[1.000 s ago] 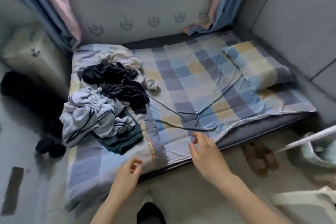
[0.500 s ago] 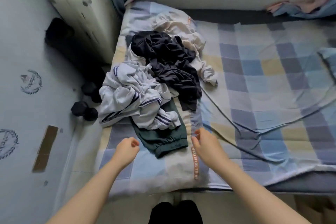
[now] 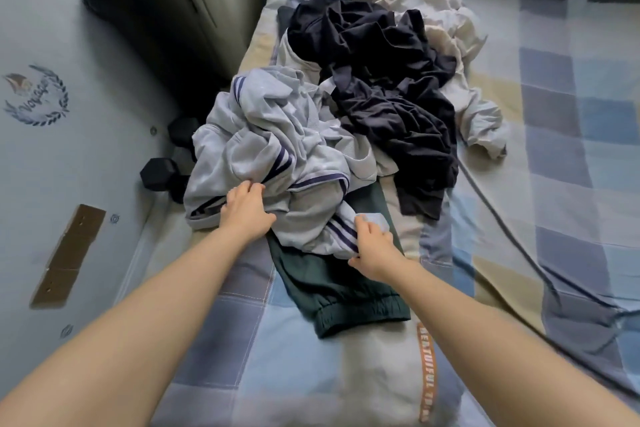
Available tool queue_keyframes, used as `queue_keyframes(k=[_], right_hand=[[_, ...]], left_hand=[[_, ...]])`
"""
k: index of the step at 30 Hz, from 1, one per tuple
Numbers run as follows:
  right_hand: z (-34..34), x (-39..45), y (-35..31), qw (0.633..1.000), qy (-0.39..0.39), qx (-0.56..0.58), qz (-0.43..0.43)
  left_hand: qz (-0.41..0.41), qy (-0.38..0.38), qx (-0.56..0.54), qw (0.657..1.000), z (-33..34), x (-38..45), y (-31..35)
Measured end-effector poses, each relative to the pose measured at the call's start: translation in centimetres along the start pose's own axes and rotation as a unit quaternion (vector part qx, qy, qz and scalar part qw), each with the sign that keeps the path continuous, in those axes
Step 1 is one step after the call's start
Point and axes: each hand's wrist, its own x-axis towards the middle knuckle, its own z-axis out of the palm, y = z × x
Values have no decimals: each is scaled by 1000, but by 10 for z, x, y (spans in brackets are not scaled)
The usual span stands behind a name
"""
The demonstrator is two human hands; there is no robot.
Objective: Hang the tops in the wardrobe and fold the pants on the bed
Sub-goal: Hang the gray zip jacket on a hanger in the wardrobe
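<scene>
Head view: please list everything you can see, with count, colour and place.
grey top: one, light grey with navy stripes, near end of the pile
green pants: one, dark green, under the grey top
black garment: one or more, black, middle of the pile
cream garment: one, cream, far end of the pile
bedsheet: one, blue, grey and yellow checks, on the bed
dumbbells: two, black, on the floor left of the bed
left hand: fingers grip the grey top
right hand: fingers grip the grey top's striped edge
</scene>
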Motion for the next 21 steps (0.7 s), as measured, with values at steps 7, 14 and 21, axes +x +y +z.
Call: queue_keyframes(k=[7,14,21], right_hand=[[18,-11,14,983,39,98,-148],[17,-134,62,964,21,85,-251],[-33,-212,78,967,14,108,-230]], left_hand=[[-81,-58,-264,959,57,12,12],[-215,-18,-430,877,74,-11,16],[-290,47,-649,702,66,-29,32]])
